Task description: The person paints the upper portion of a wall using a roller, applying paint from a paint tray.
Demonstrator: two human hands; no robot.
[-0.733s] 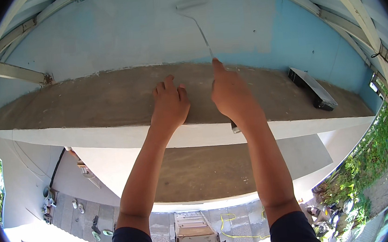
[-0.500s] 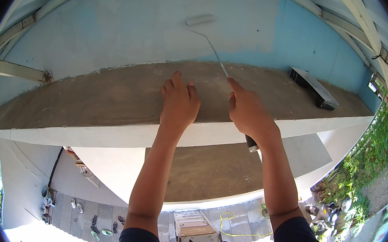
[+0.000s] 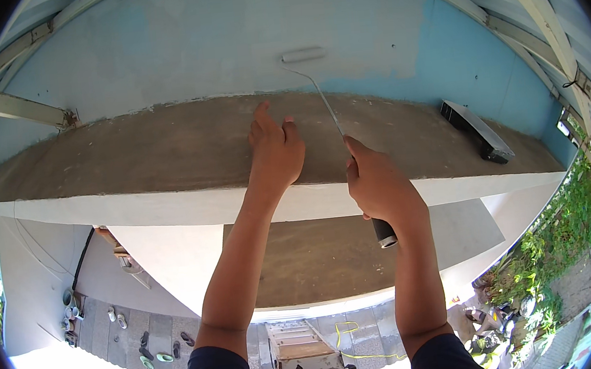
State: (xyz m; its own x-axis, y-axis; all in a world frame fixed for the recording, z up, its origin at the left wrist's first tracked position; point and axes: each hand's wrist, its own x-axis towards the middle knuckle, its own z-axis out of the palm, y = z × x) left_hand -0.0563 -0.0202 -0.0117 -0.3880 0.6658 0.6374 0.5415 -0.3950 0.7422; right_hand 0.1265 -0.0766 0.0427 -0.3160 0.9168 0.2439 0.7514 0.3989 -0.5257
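Observation:
My right hand [image 3: 383,182] is wrapped round the black handle of a paint roller [image 3: 303,55]. The roller's thin bent metal rod reaches up and away, and its narrow pale sleeve lies against the wall [image 3: 211,43]. That wall is patchy, whitish over light blue, with brighter blue at the right. My left hand [image 3: 276,147] is over the brown concrete ledge [image 3: 129,154], holding nothing, its fingers apart and loosely bent. Whether its palm touches the ledge I cannot tell.
A dark paint tray [image 3: 477,131] rests on the ledge's right part. White roof beams [image 3: 21,110] cross at both sides. Far below are a lower slab [image 3: 317,261], a ladder [image 3: 300,347], a yellow hose [image 3: 369,355], several shoes [image 3: 148,352] and plants [image 3: 564,244] at right.
The roller has moved down the wall toward the ledge, slightly left. My right hand has come nearer with it, showing more of the handle's end. My left hand stays nearly in place.

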